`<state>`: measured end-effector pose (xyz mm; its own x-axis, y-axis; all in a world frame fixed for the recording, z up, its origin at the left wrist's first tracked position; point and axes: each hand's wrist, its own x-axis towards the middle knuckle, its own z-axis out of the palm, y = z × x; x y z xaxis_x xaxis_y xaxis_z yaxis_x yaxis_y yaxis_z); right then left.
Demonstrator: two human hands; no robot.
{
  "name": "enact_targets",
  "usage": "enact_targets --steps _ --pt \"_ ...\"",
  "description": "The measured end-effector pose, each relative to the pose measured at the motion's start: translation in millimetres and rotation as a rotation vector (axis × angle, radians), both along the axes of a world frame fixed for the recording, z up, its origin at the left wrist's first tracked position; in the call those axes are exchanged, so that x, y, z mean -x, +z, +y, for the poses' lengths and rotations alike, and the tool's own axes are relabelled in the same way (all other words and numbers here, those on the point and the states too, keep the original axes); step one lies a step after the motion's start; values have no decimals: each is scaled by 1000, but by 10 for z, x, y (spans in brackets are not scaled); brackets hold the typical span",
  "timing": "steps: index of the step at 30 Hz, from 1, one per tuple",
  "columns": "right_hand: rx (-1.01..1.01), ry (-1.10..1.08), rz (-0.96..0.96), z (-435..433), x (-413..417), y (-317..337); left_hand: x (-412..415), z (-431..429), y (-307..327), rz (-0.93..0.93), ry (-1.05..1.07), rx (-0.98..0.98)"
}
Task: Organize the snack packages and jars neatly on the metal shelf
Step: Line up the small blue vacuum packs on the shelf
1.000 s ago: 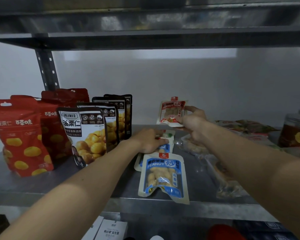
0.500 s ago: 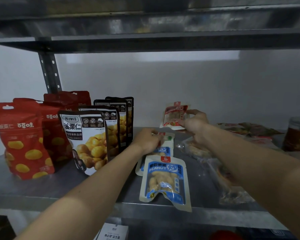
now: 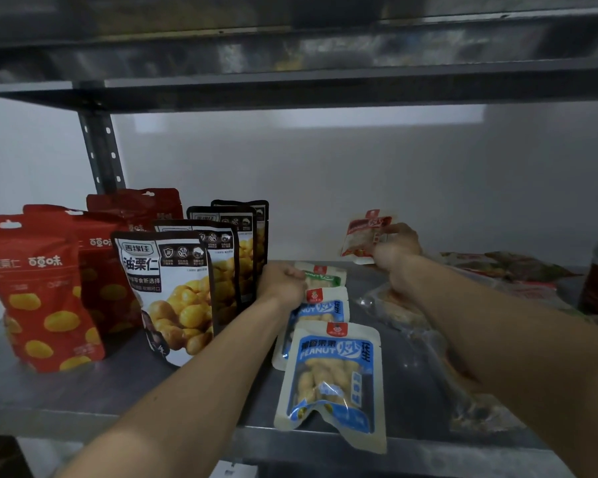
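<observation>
- Pouches [image 3: 173, 294] stand sorted at 9 o'clock on the metal shelf [image 3: 83, 391].
- Left hand [image 3: 283, 282] fingers curl on the green packet [image 3: 327, 276], at 12 o'clock of the blue peanut packet [image 3: 335, 377], aligning it, I judge.
- Right hand [image 3: 396, 251] fingers pinch the red packet [image 3: 363, 236] aloft at 2 o'clock, awaiting a slot.
- Both grips match a second ago.

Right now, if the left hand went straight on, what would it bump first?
The left hand grips the green-and-white packet, so that first; beyond it, probably the red packet, though depth is unclear.
</observation>
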<state>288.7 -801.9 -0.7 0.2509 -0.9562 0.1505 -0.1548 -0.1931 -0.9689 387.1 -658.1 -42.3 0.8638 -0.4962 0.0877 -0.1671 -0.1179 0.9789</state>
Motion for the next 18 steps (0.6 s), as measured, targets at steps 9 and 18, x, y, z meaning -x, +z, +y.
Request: enact_targets --steps 9,18 --pt "32 -26 120 -38 -69 -57 -6 3 -69 -54 -7 6" --pt "-2 42 6 22 -129 -75 -44 -75 92 -99 -22 -104"
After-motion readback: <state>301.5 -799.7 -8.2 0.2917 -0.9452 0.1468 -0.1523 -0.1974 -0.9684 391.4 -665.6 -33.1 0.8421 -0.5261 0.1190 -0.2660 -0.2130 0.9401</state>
